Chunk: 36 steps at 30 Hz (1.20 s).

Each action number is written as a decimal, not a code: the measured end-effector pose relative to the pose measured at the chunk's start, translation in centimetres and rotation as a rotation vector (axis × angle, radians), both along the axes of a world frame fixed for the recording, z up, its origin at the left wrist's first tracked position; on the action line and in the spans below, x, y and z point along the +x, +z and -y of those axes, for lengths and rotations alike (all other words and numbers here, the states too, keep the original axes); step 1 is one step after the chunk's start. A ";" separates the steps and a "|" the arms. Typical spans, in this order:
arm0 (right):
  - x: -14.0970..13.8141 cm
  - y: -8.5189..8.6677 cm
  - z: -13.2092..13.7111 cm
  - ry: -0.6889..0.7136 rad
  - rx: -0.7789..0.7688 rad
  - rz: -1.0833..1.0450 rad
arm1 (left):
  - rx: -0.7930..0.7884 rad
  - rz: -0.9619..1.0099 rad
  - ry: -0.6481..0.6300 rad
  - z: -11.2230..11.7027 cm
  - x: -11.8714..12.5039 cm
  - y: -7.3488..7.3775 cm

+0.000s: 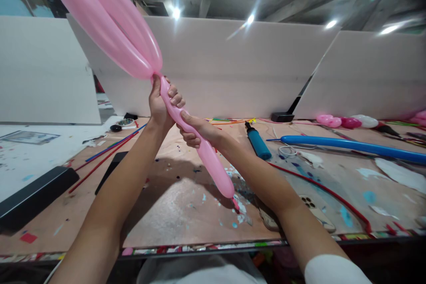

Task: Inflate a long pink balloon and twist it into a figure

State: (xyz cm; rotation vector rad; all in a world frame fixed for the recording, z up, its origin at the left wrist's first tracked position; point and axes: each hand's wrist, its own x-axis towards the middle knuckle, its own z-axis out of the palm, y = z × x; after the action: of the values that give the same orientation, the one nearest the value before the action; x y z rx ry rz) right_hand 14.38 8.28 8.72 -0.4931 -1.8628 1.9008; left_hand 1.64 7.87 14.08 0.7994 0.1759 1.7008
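Note:
A long pink modelling balloon (216,168) slants from upper left to lower right above the table. Its upper part is folded into two fat loops that meet at a narrow twist. Just below that twist, my left hand (163,100) is wrapped round the balloon, thumb up along it. Lower down, my right hand (198,131) grips the same balloon, with fingers curled round it. The inflated tail continues past my right hand and ends in a small, darker uninflated tip near the tabletop.
The paint-spotted table (159,213) carries a teal hand pump (258,142), a long blue balloon (349,145), a red balloon (326,184) and a phone (316,213) partly behind my right forearm. A black box (36,197) lies left. White panels (226,66) stand behind.

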 end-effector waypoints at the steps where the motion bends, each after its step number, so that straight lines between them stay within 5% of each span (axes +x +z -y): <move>1: 0.0 0.0 -0.1 0.019 -0.011 -0.019 | -0.001 -0.002 0.003 0.0 0.0 0.0; 10: 0.1 -0.2 -0.7 0.079 -0.103 -0.110 | 0.071 -0.276 0.249 -0.9 -1.1 -0.8; 14: 1.1 0.3 -0.8 0.113 -0.133 -0.075 | 0.168 -0.200 0.310 -1.1 -2.7 -0.7; 23: 2.1 -0.2 -2.0 0.030 -0.242 -0.130 | 0.162 -0.218 0.052 -1.8 -2.1 -1.5; 31: 2.7 0.4 -2.9 0.080 -0.256 -0.257 | 0.186 -0.726 -0.137 -2.3 -4.0 -2.6; 36: 2.8 0.3 -3.2 0.157 -0.304 -0.277 | 0.230 -0.813 -0.144 -2.6 -4.3 -3.0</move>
State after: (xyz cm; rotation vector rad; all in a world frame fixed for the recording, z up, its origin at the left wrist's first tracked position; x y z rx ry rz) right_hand 17.18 11.43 8.97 -0.1649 -1.4823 2.2417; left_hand -2.65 10.52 11.06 1.6089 0.4674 1.1903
